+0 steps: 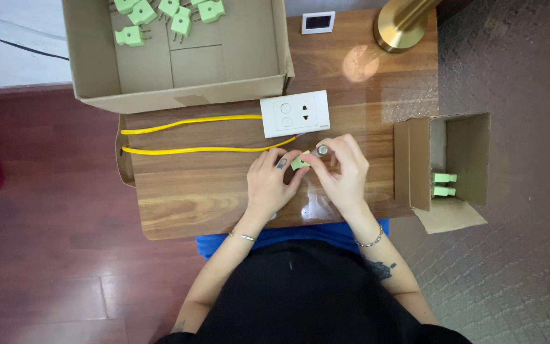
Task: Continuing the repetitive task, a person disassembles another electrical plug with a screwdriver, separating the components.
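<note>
My left hand point(268, 185) pinches a small light-green plug point(300, 163) over the wooden table point(186, 197). My right hand point(344, 172) meets it from the right and grips a thin tool with a round metal end point(321, 150) set against the plug. Just beyond the hands lies a white wall socket plate point(295, 113), with a yellow cable point(186, 150) running left from it in two strands.
A large open cardboard box point(179, 89) at the table's far side holds several green plugs point(130, 36). A smaller open box point(459, 172) to the right holds two green plugs point(444, 184). A brass lamp base point(397, 32) and a small white device point(318, 22) stand at the back.
</note>
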